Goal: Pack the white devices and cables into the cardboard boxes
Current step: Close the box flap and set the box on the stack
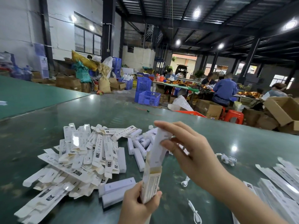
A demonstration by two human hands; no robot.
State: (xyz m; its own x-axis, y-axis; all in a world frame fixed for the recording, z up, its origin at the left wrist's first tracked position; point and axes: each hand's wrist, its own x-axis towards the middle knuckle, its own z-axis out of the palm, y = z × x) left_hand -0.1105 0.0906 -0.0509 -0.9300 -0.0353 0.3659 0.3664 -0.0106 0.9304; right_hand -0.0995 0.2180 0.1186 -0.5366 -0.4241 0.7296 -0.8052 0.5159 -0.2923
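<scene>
My left hand (140,206) grips the lower end of a slim printed cardboard box (151,181), held upright and tilted. A long white device (160,147) sticks out of the box's open top. My right hand (186,147) pinches the upper part of that device between thumb and fingers. A heap of packed and flat boxes (77,159) lies to the left on the green table (48,120). Several bare white devices (139,147) lie behind the box, and others (116,189) lie near my left hand. White cables (228,159) (195,212) lie loose on the table.
Flat unfolded boxes (279,183) lie at the right edge. Beyond the table's far edge stand blue crates (148,97), brown cartons (283,109), red stools (233,116) and people seated at another table (224,91).
</scene>
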